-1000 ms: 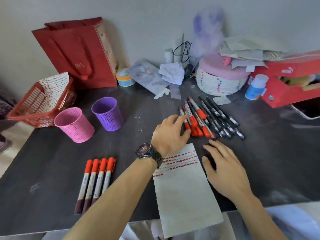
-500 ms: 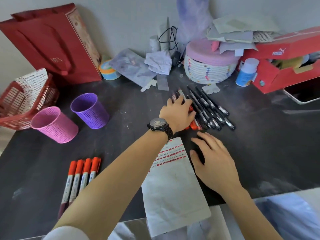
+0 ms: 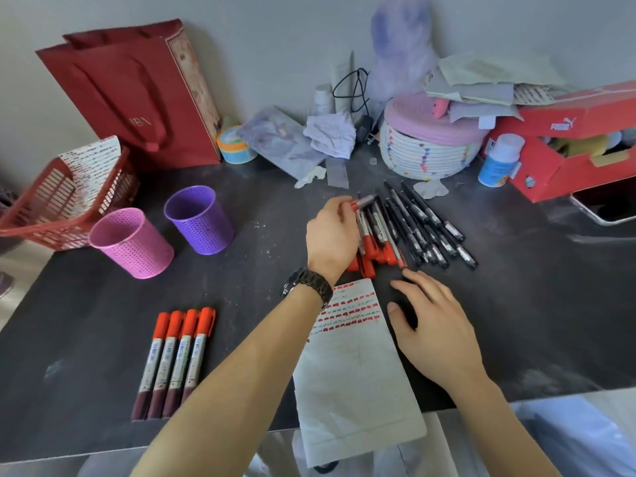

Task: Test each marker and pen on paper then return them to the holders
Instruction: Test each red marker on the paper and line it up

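Observation:
My left hand (image 3: 332, 235) pinches one red-capped marker (image 3: 361, 202) lifted above a pile of red markers (image 3: 373, 242) at the table's middle. Several black pens (image 3: 423, 225) lie fanned to the right of that pile. My right hand (image 3: 433, 325) rests flat with straight fingers on the dark table beside the white paper (image 3: 354, 373), which carries rows of red marks at its top. Another row of red-capped markers (image 3: 175, 356) lies at the front left. A pink holder (image 3: 132, 242) and a purple holder (image 3: 199, 220) stand at the left, nothing visible inside them.
A red mesh basket (image 3: 41, 215) and a red paper bag (image 3: 137, 91) stand at the back left. A woven lidded basket (image 3: 426, 146), a small bottle (image 3: 499, 160), a red shoebox (image 3: 578, 139) and crumpled papers line the back wall. The table's front edge (image 3: 103, 449) is near.
My left hand reached over the red marker pile, closed on one marker and lifted it. My right hand stayed beside the paper.

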